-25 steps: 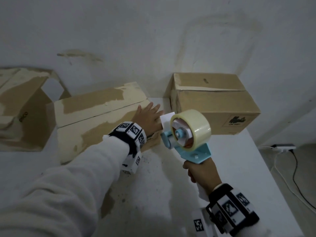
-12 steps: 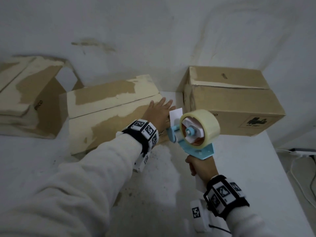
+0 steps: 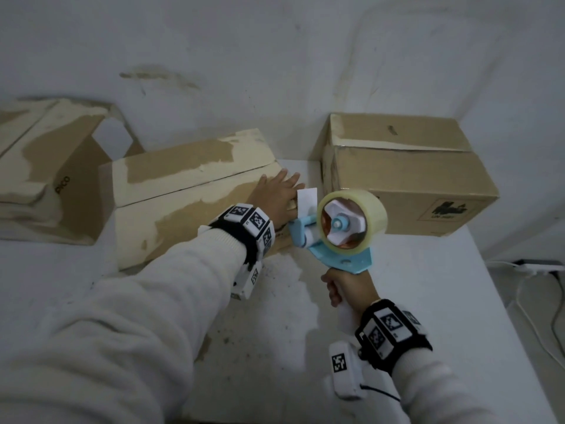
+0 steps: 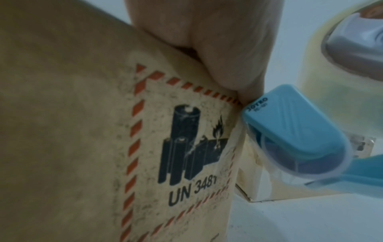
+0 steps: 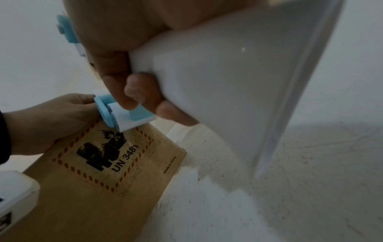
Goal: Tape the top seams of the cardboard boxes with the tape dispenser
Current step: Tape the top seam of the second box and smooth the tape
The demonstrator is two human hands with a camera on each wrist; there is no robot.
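Observation:
A worn cardboard box with a closed top seam lies in the middle of the white table. My left hand presses flat on its right end, fingers straight. My right hand grips the white handle of a blue tape dispenser carrying a clear tape roll. The dispenser's blue nose sits against the box's right corner, beside the hazard label. A white tab sticks up at the dispenser's front, next to my left hand.
A second closed cardboard box stands at the back right against the wall. An opened, torn box lies at the far left. The table's right edge drops to a floor with a power strip and cables.
The view has shifted so the boxes sit further right and lower. The dispenser has come slightly closer to the box corner; my left hand stays pressed on the box.

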